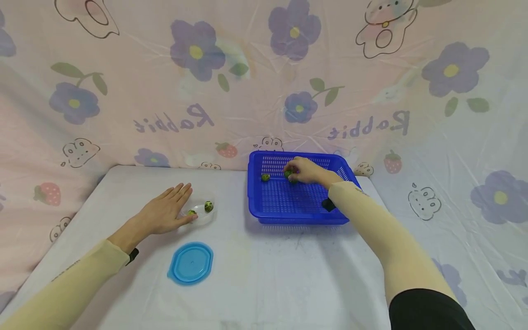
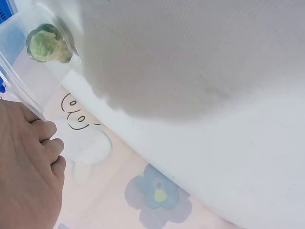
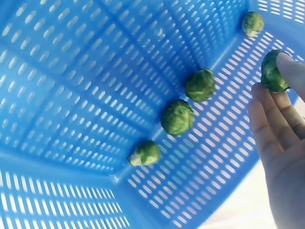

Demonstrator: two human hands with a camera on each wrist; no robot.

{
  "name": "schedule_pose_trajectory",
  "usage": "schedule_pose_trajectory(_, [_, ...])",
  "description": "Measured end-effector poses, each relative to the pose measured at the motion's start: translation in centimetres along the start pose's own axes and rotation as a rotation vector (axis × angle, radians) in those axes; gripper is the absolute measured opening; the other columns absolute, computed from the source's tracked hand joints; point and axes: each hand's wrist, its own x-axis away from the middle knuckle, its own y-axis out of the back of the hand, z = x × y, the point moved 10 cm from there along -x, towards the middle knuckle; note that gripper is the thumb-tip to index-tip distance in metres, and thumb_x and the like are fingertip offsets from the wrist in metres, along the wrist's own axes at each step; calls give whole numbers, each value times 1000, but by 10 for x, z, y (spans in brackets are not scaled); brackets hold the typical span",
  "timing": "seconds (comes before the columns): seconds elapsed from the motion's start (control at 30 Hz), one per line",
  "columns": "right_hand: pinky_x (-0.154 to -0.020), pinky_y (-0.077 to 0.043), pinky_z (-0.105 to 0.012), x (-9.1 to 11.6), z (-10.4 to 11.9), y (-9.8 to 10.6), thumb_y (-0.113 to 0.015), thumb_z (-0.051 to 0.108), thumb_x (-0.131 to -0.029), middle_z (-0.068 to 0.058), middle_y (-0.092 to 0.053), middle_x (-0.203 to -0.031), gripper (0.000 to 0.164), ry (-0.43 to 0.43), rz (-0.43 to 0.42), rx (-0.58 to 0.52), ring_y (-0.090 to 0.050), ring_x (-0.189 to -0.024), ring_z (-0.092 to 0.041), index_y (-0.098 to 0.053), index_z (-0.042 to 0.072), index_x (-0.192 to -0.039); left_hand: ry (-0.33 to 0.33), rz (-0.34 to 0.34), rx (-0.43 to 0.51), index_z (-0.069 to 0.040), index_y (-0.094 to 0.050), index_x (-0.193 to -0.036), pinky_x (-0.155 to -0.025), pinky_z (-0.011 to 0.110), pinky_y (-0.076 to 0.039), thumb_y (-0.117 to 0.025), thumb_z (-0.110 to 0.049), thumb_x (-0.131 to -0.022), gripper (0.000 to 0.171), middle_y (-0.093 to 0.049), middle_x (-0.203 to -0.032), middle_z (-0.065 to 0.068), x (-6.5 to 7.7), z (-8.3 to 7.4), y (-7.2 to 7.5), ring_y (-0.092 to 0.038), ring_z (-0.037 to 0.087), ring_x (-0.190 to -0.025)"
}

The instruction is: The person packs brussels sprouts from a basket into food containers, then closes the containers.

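right hand (image 1: 307, 171) pinching sprout (image 3: 270, 74), inside blue basket (image 1: 299, 219) — left hand (image 1: 166, 213), touching container (image 2: 40, 86)

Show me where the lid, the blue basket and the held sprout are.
Lid (image 1: 191, 263), head view, middle of its face.
Blue basket (image 1: 299, 220), head view, front rim.
Held sprout (image 3: 270, 74), right wrist view, exposed side.

Left hand (image 2: 28, 167) at lower left, back toward camera, fingers at rim of clear plastic container (image 2: 35, 88); exact contact hidden. One green Brussels sprout (image 2: 45, 44) inside. White tabletop (image 2: 228, 124) carries broad shadow. Pink cloth (image 2: 107, 167) beyond: rabbit outline, bluish-purple flower (image 2: 159, 196), yellow centre.
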Motion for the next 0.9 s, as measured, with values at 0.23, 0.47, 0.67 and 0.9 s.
schedule_pose_trajectory(0.23, [-96,-52,-48,8,10,15,-69,11,-101,-16,-61,-119,29,6,-20,-3,-60,-110,-31,-69,3,-129,2,6,-6,11,-28,-159,-126,57,-21,-46,-61,-105,92,-22,-168,27,0,2,-2,-21,46,-155])
schedule_pose_trajectory(0.47, [-96,-53,-49,19,24,30,-69,13,-102,-16,-61,-118,32,44,-73,-63,-61,-108,-31,-67,1,-132,-2,13,-1,11,-28,-159,-126,58,-22,-46,-60,-105,91,-24,-167,28,1,-1,0,-22,46,-155])
schedule_pose_trajectory(0.67, [-97,-53,-49,27,45,38,-68,11,-102,-16,-63,-122,32,82,-120,-119,-62,-112,-31,-67,0,-132,1,16,0,11,-28,-158,-126,58,-21,-46,-60,-105,91,-23,-167,28,1,-2,1,-22,47,-155])
schedule_pose_trajectory(0.9, [-94,-56,-43,34,74,37,-67,9,-102,-16,-62,-123,32,145,-154,-171,-63,-109,-29,-65,0,-133,4,18,-3,11,-28,-158,-126,58,-21,-46,-61,-104,92,-23,-167,28,0,-2,0,-22,47,-155])
